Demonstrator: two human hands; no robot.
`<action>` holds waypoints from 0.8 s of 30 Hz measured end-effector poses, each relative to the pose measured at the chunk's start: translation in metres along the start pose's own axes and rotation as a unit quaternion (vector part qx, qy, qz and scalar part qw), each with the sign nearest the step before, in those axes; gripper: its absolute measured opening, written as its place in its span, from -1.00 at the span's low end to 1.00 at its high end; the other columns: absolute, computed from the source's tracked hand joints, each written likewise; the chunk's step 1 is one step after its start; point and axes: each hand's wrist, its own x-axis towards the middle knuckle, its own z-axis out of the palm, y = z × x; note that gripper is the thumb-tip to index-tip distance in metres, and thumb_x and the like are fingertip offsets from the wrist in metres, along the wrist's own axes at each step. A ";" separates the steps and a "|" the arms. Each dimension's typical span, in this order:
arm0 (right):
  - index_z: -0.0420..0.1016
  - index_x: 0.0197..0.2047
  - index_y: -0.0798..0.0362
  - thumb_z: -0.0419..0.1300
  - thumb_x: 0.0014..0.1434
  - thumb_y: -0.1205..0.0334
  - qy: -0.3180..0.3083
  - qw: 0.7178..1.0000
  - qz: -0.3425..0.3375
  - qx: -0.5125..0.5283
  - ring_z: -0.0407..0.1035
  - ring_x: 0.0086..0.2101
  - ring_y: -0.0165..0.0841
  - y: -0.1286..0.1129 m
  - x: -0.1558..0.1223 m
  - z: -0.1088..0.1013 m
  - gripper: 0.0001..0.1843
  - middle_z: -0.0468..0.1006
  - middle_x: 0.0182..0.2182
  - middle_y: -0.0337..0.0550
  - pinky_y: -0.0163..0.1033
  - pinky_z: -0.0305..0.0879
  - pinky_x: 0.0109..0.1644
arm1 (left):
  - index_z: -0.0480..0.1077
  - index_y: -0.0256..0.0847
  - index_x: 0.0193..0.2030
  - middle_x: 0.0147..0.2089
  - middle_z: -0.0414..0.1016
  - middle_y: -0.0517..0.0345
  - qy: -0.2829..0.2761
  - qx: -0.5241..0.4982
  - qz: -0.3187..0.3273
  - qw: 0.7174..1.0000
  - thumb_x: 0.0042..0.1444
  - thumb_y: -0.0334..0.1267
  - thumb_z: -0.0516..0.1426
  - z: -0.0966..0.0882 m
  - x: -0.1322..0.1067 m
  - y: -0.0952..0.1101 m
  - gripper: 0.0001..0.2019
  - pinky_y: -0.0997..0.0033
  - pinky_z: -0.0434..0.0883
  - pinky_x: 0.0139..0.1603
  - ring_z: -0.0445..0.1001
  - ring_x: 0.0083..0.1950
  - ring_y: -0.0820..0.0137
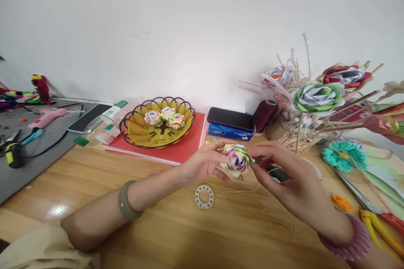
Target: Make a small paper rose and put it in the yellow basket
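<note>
A small folded paper rose [237,158] in pink, green and white is held above the wooden table [164,227] between both hands. My left hand [202,164] grips its left side, fingers curled around it. My right hand [284,176] pinches its right side with the fingertips. Below the hands, a white round spool [204,196] lies on the table, and a thin thread [240,191] runs from it towards my right hand. In a yellow wire basket [139,132] at the back lie three similar paper roses [164,117].
The basket stands on a red folder [186,145]. A phone [231,118] rests on a blue tissue pack. A bouquet of large paper flowers [318,96] stands at right, with yellow-handled pliers [378,227] near it. A pink glue gun [47,117] and another phone [90,117] lie at left.
</note>
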 end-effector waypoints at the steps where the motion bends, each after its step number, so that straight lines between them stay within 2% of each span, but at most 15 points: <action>1: 0.34 -0.16 -0.03 0.07 0.13 0.43 0.004 1.000 -0.016 -0.012 0.39 -0.35 -0.36 0.001 -0.001 0.000 -0.77 0.47 -0.28 -0.14 -0.25 0.37 -0.37 | 0.33 -0.21 -0.06 -0.23 0.47 0.03 -0.016 -0.002 -0.010 1.000 -0.11 -0.14 0.19 -0.001 0.000 0.000 -0.57 0.39 0.43 -0.39 0.49 -0.32 0.33; 4: 0.34 -0.20 -0.03 0.07 0.12 0.45 0.020 0.996 -0.062 -0.060 0.42 -0.36 -0.35 0.003 -0.007 -0.002 -0.78 0.50 -0.34 -0.15 -0.26 0.37 -0.37 | 0.36 -0.23 -0.04 -0.18 0.48 -0.07 -0.061 0.020 -0.055 0.996 0.02 0.09 0.05 -0.003 0.001 -0.003 -0.51 0.44 0.40 -0.43 0.49 -0.32 0.34; 7: 0.35 -0.19 -0.02 0.09 0.12 0.45 0.020 0.988 -0.100 -0.114 0.44 -0.37 -0.36 0.004 -0.015 -0.002 -0.78 0.52 -0.34 -0.14 -0.28 0.36 -0.38 | 0.38 -0.23 -0.07 -0.23 0.49 -0.05 -0.086 0.069 -0.107 0.988 0.02 0.19 0.00 -0.002 0.000 -0.005 -0.45 0.50 0.35 -0.49 0.49 -0.40 0.39; 10: 0.33 -0.15 -0.01 0.10 0.12 0.47 0.004 0.981 -0.133 -0.138 0.43 -0.35 -0.36 0.002 -0.020 -0.002 -0.76 0.53 -0.32 -0.12 -0.28 0.36 -0.35 | 0.41 -0.28 -0.15 -0.34 0.48 0.00 -0.068 0.113 -0.126 0.983 -0.06 0.17 0.09 0.000 -0.002 -0.006 -0.47 0.51 0.35 -0.50 0.46 -0.43 0.41; 13: 0.33 -0.13 0.01 0.12 0.11 0.48 0.013 0.983 -0.134 -0.125 0.43 -0.33 -0.36 -0.002 -0.022 -0.001 -0.73 0.52 -0.31 -0.12 -0.28 0.36 -0.32 | 0.41 -0.25 -0.12 -0.30 0.46 0.04 -0.065 0.138 -0.125 0.980 -0.12 0.05 0.21 0.001 -0.004 -0.003 -0.52 0.57 0.35 -0.51 0.45 -0.38 0.44; 15: 0.33 -0.13 -0.01 0.14 0.11 0.46 0.036 0.990 -0.096 -0.096 0.41 -0.36 -0.37 -0.004 -0.022 -0.001 -0.74 0.52 -0.34 -0.15 -0.28 0.35 -0.33 | 0.37 -0.20 -0.03 -0.19 0.44 0.00 -0.071 0.145 -0.110 0.981 -0.11 -0.03 0.23 0.002 -0.004 -0.002 -0.50 0.61 0.35 -0.52 0.45 -0.35 0.46; 20: 0.39 -0.29 -0.02 0.13 0.14 0.34 0.092 0.991 0.095 0.005 0.33 -0.51 -0.40 -0.010 -0.023 -0.003 -0.93 0.46 -0.45 -0.23 -0.30 0.28 -0.48 | 0.29 -0.12 0.06 0.09 0.32 -0.06 -0.032 0.154 -0.028 0.987 -0.17 -0.20 0.29 0.002 -0.002 -0.005 -0.42 0.59 0.40 -0.51 0.44 -0.25 0.42; 24: 0.39 -0.40 0.00 0.12 0.14 0.32 0.065 0.987 0.129 0.076 0.28 -0.55 -0.42 -0.018 -0.024 0.000 -0.91 0.40 -0.55 -0.26 -0.34 0.24 -0.53 | 0.29 -0.15 0.05 0.02 0.38 -0.05 -0.005 0.169 0.015 0.985 -0.21 -0.29 0.31 0.002 0.000 -0.009 -0.40 0.53 0.42 -0.43 0.44 -0.20 0.37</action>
